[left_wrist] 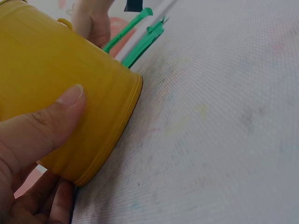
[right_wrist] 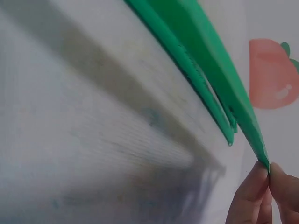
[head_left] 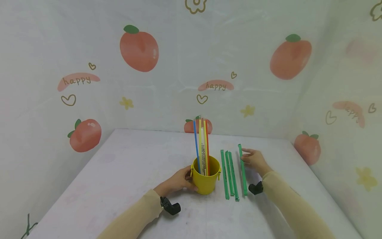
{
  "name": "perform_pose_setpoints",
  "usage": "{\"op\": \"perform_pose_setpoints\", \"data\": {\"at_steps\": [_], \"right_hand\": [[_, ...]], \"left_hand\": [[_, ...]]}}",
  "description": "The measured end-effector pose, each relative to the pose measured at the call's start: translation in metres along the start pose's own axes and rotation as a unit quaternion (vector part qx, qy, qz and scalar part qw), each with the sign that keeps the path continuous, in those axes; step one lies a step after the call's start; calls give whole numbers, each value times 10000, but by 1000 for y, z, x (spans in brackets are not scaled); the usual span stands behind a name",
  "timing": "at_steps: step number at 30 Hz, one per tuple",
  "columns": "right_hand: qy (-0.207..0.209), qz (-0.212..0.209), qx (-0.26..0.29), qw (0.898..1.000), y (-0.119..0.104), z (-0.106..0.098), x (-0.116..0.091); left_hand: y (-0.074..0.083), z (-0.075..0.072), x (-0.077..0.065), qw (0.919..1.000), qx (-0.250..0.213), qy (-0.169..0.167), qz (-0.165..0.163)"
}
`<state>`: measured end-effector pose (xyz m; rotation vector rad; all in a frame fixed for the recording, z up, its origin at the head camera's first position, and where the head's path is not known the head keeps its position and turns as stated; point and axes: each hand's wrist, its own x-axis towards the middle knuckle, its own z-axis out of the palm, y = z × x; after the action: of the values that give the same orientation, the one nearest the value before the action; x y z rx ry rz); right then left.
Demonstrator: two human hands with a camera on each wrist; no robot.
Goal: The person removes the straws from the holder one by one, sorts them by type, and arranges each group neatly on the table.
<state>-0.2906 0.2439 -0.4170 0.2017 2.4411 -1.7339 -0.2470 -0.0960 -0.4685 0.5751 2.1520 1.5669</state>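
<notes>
My left hand (head_left: 178,181) grips the side of a small yellow bucket (head_left: 205,185); in the left wrist view its thumb (left_wrist: 60,109) presses the wall and the other fingers go under the base edge. Blue, yellow and red straws (head_left: 196,142) stand upright in the bucket, some in a clear wrapper with dark print. To its right, my right hand (head_left: 255,160) pinches a green-wrapped straw (head_left: 243,176) near its far end. In the right wrist view, thumb and finger (right_wrist: 254,186) meet on that straw's tip. Several more green-wrapped straws (head_left: 225,176) lie between bucket and hand.
The white table (head_left: 125,186) has a patterned cloth backdrop (head_left: 179,59) along its back and sides. Black wrist cameras (head_left: 170,205) are strapped over both sleeves. A bit of green cord (head_left: 28,227) shows at the lower left.
</notes>
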Motion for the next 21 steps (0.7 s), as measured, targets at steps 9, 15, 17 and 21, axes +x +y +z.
{"op": "perform_pose_setpoints", "data": {"at_steps": [9,15,17,21], "right_hand": [[-76,311,-489,9983,12,11,10],[-176,519,-234,9982,18,17,15],[-177,556,-186,9981,19,19,16],[-197,544,-236,9980,18,21,16]], "left_hand": [[1,0,0,10000,-36,-29,-28],[0,0,1,10000,-30,-29,-30],[0,0,1,10000,-33,-49,13],[0,-1,1,10000,-29,-55,51]]}}
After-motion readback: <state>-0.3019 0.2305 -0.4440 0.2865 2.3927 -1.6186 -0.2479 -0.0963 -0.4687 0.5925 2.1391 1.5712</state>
